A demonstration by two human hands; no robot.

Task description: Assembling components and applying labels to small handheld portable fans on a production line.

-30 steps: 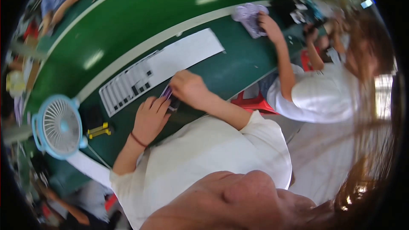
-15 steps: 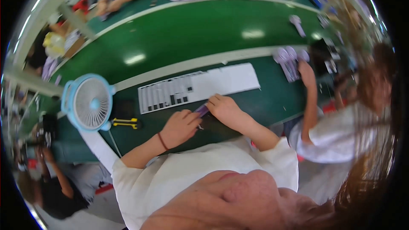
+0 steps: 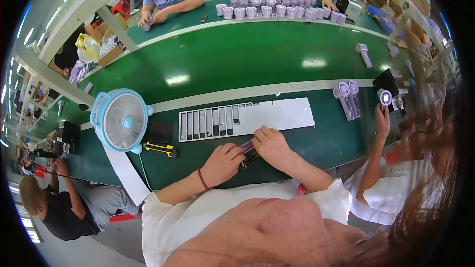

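My left hand (image 3: 223, 165) and my right hand (image 3: 272, 146) both grip a slim purple casing part (image 3: 247, 146) over the green bench, one at each end. Its near side looks dark, with small details I cannot make out. My fingers are bent round it and partly hide it. Just beyond my hands lies a long white sheet (image 3: 277, 115), its left half cut into a row of narrow strips and slots, some showing dark.
A light blue fan (image 3: 129, 122) stands at left, beside a yellow-and-black utility knife (image 3: 165, 150). Purple handheld fan bodies (image 3: 346, 96) lie at right, near a co-worker's hand (image 3: 382, 121). A green conveyor belt (image 3: 222, 66) runs beyond; more purple parts (image 3: 267, 11) line the far bench.
The view has shifted, so the bench appears lower and farther right. The casing part's dark side now shows between my hands. The co-worker at right has lifted one purple fan body from the group.
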